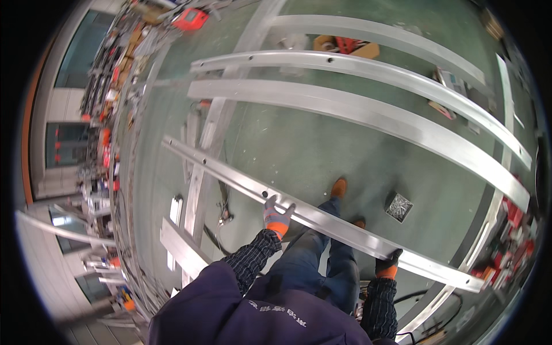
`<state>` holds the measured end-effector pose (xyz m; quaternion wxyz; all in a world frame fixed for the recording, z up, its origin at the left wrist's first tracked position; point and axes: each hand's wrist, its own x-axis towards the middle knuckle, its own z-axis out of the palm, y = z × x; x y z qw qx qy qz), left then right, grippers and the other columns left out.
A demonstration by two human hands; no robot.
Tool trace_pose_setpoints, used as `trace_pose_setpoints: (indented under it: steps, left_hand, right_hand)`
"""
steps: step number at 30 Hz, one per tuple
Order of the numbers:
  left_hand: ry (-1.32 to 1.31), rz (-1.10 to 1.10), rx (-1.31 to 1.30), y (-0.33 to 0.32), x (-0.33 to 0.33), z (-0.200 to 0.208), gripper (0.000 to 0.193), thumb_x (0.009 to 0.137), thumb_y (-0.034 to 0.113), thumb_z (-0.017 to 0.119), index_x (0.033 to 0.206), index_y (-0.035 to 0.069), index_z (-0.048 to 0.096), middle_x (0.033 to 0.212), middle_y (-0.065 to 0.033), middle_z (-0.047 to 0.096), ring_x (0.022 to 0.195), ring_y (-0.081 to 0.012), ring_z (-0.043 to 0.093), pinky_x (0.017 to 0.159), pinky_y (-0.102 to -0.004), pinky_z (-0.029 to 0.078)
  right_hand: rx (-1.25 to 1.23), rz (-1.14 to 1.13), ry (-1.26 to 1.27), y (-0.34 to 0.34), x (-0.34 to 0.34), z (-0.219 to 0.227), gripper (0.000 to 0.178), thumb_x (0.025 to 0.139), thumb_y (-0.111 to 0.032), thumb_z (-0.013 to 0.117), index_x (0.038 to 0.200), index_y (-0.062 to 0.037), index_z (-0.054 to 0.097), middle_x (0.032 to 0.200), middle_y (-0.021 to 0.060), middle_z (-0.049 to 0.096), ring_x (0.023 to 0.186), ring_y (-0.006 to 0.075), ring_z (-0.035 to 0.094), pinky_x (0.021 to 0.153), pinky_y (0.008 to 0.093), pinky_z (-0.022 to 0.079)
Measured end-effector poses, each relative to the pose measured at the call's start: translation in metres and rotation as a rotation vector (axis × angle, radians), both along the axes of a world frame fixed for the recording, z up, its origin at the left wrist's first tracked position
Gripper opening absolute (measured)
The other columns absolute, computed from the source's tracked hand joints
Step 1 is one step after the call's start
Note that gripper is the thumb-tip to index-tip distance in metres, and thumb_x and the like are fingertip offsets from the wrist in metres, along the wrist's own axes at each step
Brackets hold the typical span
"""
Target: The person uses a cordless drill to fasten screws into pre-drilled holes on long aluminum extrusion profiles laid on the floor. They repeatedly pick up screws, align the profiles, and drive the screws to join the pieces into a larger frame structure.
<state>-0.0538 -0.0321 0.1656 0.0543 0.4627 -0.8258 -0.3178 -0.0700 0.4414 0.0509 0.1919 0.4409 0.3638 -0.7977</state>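
Note:
A long silver metal profile [333,226] with holes along it lies slantwise in front of my body, from the left support rail [198,192] to the right. My left hand [278,217], in a grey glove with an orange cuff, grips its near edge just right of a dark hole. Further right, my right hand [387,265], gloved alike with dark fingers, is closed around the same profile near its right end; some of those fingers are hidden. Beyond it, a wide flat profile [345,108] and a holed profile [374,68] run across the rails.
My orange-brown boot [339,187] stands on the green floor beneath the profiles. A small box of metal fasteners [398,207] sits on the floor to the right. Far off are a cardboard box [366,50] and a red case [191,19]. A cable [213,237] lies by the left rail.

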Motion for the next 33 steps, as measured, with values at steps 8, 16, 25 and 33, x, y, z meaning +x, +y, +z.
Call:
trace_pose_setpoints:
  steps: [8,16,25,33]
  left_hand:
    - [0.459,0.954,1.332,0.012,0.008,-0.068,0.076,0.085,0.064,0.075,0.132,0.007,0.058,0.122,-0.0102,0.065,0.116,-0.0296,0.06,0.1,-0.0443,0.05]
    - [0.5,0.986,1.193,0.043,-0.037,-0.015,0.074,0.081,0.058,0.082,0.127,0.002,0.061,0.114,-0.0112,0.066,0.103,-0.0262,0.066,0.088,-0.0424,0.056]
    - [0.467,0.724,1.185,0.045,-0.175,0.024,0.059,0.101,0.044,0.058,0.138,-0.002,0.057,0.133,-0.0085,0.06,0.12,-0.0173,0.055,0.103,-0.0302,0.045]
    - [0.961,0.731,1.642,0.047,-0.26,-0.175,0.044,0.111,0.031,0.046,0.149,0.01,0.052,0.144,-0.001,0.053,0.134,-0.0181,0.047,0.113,-0.0319,0.039]
  right_hand:
    - [-0.08,-0.071,-0.112,0.017,-0.02,-0.013,0.075,0.097,-0.065,0.055,0.145,-0.0083,0.049,0.144,0.0116,0.054,0.13,0.0322,0.052,0.113,0.0506,0.044]
    - [0.05,-0.01,-0.005,0.026,-0.066,0.066,0.071,0.099,-0.066,0.051,0.143,-0.0108,0.052,0.143,0.0091,0.057,0.131,0.0299,0.054,0.115,0.0479,0.042]
    - [0.181,0.146,0.319,0.046,-0.191,0.083,0.068,0.105,-0.059,0.043,0.145,-0.0046,0.049,0.147,0.0116,0.055,0.134,0.0282,0.051,0.12,0.0428,0.034]
    - [0.511,0.293,0.338,0.057,-0.277,0.042,0.067,0.104,-0.06,0.046,0.144,-0.0069,0.051,0.143,0.0103,0.058,0.129,0.0283,0.054,0.118,0.0406,0.036]
